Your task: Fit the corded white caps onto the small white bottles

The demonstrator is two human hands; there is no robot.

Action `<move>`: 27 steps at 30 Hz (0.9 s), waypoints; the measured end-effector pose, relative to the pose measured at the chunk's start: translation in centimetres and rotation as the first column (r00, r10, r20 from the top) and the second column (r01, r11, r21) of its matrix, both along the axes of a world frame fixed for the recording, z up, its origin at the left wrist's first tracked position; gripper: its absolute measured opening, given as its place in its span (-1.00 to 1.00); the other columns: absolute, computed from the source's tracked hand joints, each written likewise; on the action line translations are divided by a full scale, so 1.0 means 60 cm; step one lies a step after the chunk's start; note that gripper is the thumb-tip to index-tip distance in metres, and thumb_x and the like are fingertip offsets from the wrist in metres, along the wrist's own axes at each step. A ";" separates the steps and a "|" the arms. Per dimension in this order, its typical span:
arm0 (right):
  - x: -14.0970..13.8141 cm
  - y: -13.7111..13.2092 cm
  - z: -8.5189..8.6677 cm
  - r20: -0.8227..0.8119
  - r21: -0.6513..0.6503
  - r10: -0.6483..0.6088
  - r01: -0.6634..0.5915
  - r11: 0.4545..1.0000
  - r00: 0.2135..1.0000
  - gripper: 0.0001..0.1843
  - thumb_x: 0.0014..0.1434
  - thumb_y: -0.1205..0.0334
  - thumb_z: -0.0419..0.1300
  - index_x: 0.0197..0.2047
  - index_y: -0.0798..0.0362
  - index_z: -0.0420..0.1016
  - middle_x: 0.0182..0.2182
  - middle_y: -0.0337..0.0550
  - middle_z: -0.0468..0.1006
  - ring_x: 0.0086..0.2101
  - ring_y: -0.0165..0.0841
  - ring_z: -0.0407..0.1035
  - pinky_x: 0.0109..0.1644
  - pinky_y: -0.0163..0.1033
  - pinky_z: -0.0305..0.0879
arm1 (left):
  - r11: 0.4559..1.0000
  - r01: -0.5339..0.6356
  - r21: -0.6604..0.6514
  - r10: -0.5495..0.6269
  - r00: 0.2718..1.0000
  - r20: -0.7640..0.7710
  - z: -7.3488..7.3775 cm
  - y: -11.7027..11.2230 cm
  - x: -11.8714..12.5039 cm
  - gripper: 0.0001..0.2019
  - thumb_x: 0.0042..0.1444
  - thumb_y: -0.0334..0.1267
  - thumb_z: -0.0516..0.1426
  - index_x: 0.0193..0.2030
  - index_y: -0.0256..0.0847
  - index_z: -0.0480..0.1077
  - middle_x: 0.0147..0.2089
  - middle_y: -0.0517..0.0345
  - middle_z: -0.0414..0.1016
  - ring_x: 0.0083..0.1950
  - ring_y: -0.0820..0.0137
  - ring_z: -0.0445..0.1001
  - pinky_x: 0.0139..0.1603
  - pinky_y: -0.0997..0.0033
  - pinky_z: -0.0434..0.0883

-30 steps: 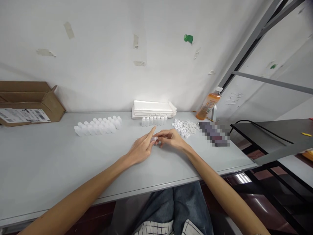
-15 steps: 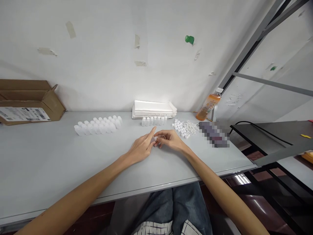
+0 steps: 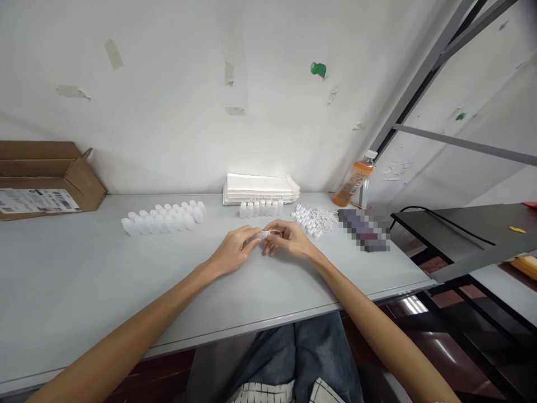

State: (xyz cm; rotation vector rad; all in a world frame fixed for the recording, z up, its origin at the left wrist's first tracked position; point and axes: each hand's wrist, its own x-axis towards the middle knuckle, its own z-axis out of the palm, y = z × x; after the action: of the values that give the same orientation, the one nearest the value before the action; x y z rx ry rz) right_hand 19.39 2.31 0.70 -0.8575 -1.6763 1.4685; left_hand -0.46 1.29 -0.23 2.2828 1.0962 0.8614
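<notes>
My left hand [image 3: 232, 251] and my right hand [image 3: 289, 239] meet at the middle of the grey table [image 3: 84, 280], both pinched on one small white bottle [image 3: 263, 235] held between their fingertips. A thin white loop shows at the bottle by my right fingers. Behind the hands stands a short row of small white bottles [image 3: 260, 208]. A pile of small white caps with strings [image 3: 314, 218] lies just right of the hands.
Two rows of small white bottles [image 3: 161, 218] stand at the left. A stack of white sheets [image 3: 260, 187] lies against the wall. An orange drink bottle [image 3: 352, 182] stands at the right, a cardboard box [image 3: 46, 176] at far left. A black bench [image 3: 461, 235] adjoins on the right.
My left index finger, stretched out before, has curled down onto the small bottle. The hands have stayed at the same spot; the view shifted slightly.
</notes>
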 end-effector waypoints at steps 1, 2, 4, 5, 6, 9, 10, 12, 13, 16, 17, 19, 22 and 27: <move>-0.001 -0.001 0.001 -0.015 -0.016 0.002 -0.002 1.000 1.000 -0.62 0.07 0.02 0.29 -0.17 0.14 0.42 -0.45 -0.11 0.55 -0.46 -0.28 0.51 -0.43 -0.20 0.45 | 1.000 0.002 0.025 -0.002 1.000 0.004 0.000 -0.001 0.000 -0.68 0.30 -0.17 -0.06 -0.01 -0.20 0.45 -0.25 0.11 0.47 -0.30 0.40 0.39 -0.25 0.42 0.31; -0.001 -0.003 0.003 -0.028 -0.024 -0.004 0.003 1.000 1.000 -0.61 0.06 0.02 0.29 -0.18 0.15 0.42 -0.44 -0.10 0.55 -0.46 -0.28 0.52 -0.42 -0.20 0.45 | 0.998 0.004 0.056 -0.004 1.000 0.008 0.000 -0.001 -0.001 -0.69 0.30 -0.19 -0.06 0.00 -0.21 0.44 -0.25 0.11 0.46 -0.29 0.40 0.39 -0.23 0.41 0.32; -0.002 -0.004 0.004 -0.050 -0.027 -0.021 0.019 0.999 0.999 -0.61 0.05 0.02 0.31 -0.20 0.15 0.42 -0.43 -0.09 0.57 -0.45 -0.27 0.52 -0.41 -0.20 0.47 | 0.991 0.014 0.130 -0.015 1.000 0.012 -0.003 -0.001 -0.001 -0.70 0.30 -0.23 -0.05 0.02 -0.22 0.42 -0.23 0.08 0.46 -0.25 0.39 0.41 -0.20 0.40 0.34; -0.002 -0.005 0.004 -0.062 -0.026 -0.027 0.025 0.999 0.998 -0.62 0.04 0.03 0.32 -0.21 0.15 0.42 -0.43 -0.08 0.57 -0.44 -0.27 0.53 -0.41 -0.20 0.47 | 0.985 0.020 0.169 -0.021 1.000 0.007 -0.004 -0.001 -0.001 -0.71 0.30 -0.25 -0.05 0.03 -0.22 0.41 -0.22 0.07 0.46 -0.24 0.38 0.41 -0.19 0.39 0.34; -0.002 -0.005 0.003 -0.076 -0.026 -0.029 0.028 0.999 0.997 -0.63 0.04 0.03 0.33 -0.22 0.15 0.41 -0.42 -0.08 0.57 -0.44 -0.26 0.53 -0.41 -0.19 0.47 | 0.978 0.026 0.207 -0.027 1.000 -0.001 -0.006 -0.002 -0.001 -0.72 0.30 -0.28 -0.04 0.03 -0.23 0.41 -0.21 0.06 0.46 -0.22 0.37 0.41 -0.18 0.38 0.35; -0.002 -0.004 0.000 -0.114 -0.032 -0.036 0.033 0.999 0.993 -0.65 0.02 0.07 0.34 -0.25 0.14 0.41 -0.42 -0.08 0.58 -0.45 -0.27 0.52 -0.43 -0.17 0.47 | 0.953 0.037 0.302 -0.033 0.999 -0.018 -0.010 -0.002 0.000 -0.73 0.29 -0.34 -0.04 0.03 -0.23 0.40 -0.18 0.03 0.46 -0.17 0.35 0.41 -0.15 0.36 0.37; -0.003 -0.003 -0.001 -0.124 -0.036 -0.044 0.039 0.999 0.991 -0.66 0.02 0.08 0.35 -0.26 0.14 0.41 -0.43 -0.09 0.57 -0.46 -0.27 0.52 -0.43 -0.17 0.47 | 0.944 0.038 0.326 -0.034 0.999 -0.020 -0.011 -0.003 0.001 -0.73 0.29 -0.36 -0.04 0.04 -0.23 0.39 -0.17 0.02 0.46 -0.15 0.35 0.41 -0.14 0.35 0.38; -0.004 -0.003 -0.002 -0.143 -0.044 -0.061 0.055 0.997 0.988 -0.67 0.00 0.09 0.36 -0.28 0.14 0.41 -0.46 -0.12 0.57 -0.49 -0.29 0.50 -0.44 -0.17 0.47 | 0.929 0.043 0.368 -0.036 0.999 -0.025 -0.012 -0.003 0.002 -0.72 0.28 -0.38 -0.03 0.06 -0.24 0.38 -0.17 0.01 0.46 -0.14 0.33 0.41 -0.12 0.34 0.39; -0.004 -0.003 -0.002 -0.151 -0.048 -0.068 0.061 0.997 0.986 -0.67 -0.01 0.10 0.37 -0.29 0.14 0.42 -0.48 -0.13 0.56 -0.49 -0.29 0.50 -0.44 -0.17 0.47 | 0.921 0.045 0.388 -0.036 0.999 -0.030 -0.013 -0.004 0.002 -0.72 0.28 -0.39 -0.03 0.07 -0.25 0.37 -0.17 0.00 0.46 -0.13 0.33 0.41 -0.12 0.34 0.40; -0.005 -0.003 -0.004 -0.172 -0.052 -0.069 0.061 0.997 0.983 -0.69 -0.01 0.11 0.37 -0.31 0.13 0.42 -0.51 -0.17 0.55 -0.51 -0.32 0.48 -0.44 -0.17 0.48 | 0.893 0.044 0.449 -0.031 0.999 -0.036 -0.014 -0.004 0.003 -0.69 0.27 -0.42 -0.03 0.10 -0.26 0.35 -0.18 -0.01 0.46 -0.13 0.31 0.41 -0.13 0.31 0.42; -0.004 -0.002 -0.004 -0.180 -0.048 -0.065 0.058 0.997 0.981 -0.70 0.00 0.12 0.37 -0.31 0.13 0.43 -0.51 -0.17 0.54 -0.50 -0.33 0.48 -0.43 -0.17 0.48 | 0.883 0.043 0.467 -0.030 0.999 -0.035 -0.015 -0.004 0.004 -0.68 0.27 -0.43 -0.03 0.12 -0.25 0.34 -0.18 0.00 0.46 -0.13 0.31 0.41 -0.13 0.31 0.42; -0.003 -0.002 -0.006 -0.195 -0.038 -0.061 0.055 0.998 0.979 -0.73 0.01 0.14 0.36 -0.31 0.12 0.43 -0.51 -0.18 0.54 -0.50 -0.33 0.47 -0.40 -0.16 0.48 | 0.865 0.041 0.500 -0.028 0.999 -0.034 -0.015 -0.003 0.004 -0.67 0.27 -0.44 -0.03 0.13 -0.24 0.32 -0.17 0.00 0.46 -0.13 0.32 0.41 -0.13 0.31 0.43; -0.001 -0.001 -0.009 -0.201 -0.027 -0.061 0.057 0.998 0.978 -0.77 0.03 0.19 0.34 -0.32 0.12 0.44 -0.50 -0.19 0.55 -0.49 -0.34 0.47 -0.35 -0.14 0.48 | 0.842 0.044 0.538 -0.030 0.999 -0.034 -0.016 -0.003 0.004 -0.66 0.26 -0.45 -0.02 0.14 -0.24 0.31 -0.17 -0.01 0.45 -0.12 0.32 0.40 -0.15 0.32 0.43; 0.000 0.002 -0.011 -0.222 -0.040 -0.033 0.025 0.999 0.974 -0.78 0.02 0.20 0.35 -0.34 0.13 0.45 -0.45 -0.16 0.56 -0.47 -0.34 0.48 -0.30 -0.11 0.49 | 0.807 0.052 0.588 -0.026 0.998 -0.052 -0.017 -0.003 0.002 -0.63 0.25 -0.47 -0.03 0.18 -0.22 0.28 -0.17 -0.01 0.44 -0.15 0.34 0.39 -0.21 0.35 0.43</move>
State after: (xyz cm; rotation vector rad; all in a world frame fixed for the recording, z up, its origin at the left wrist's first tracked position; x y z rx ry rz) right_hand 19.39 2.43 0.03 -0.7050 -1.4695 1.5193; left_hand -0.34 1.10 -1.25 2.8212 0.8684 1.2878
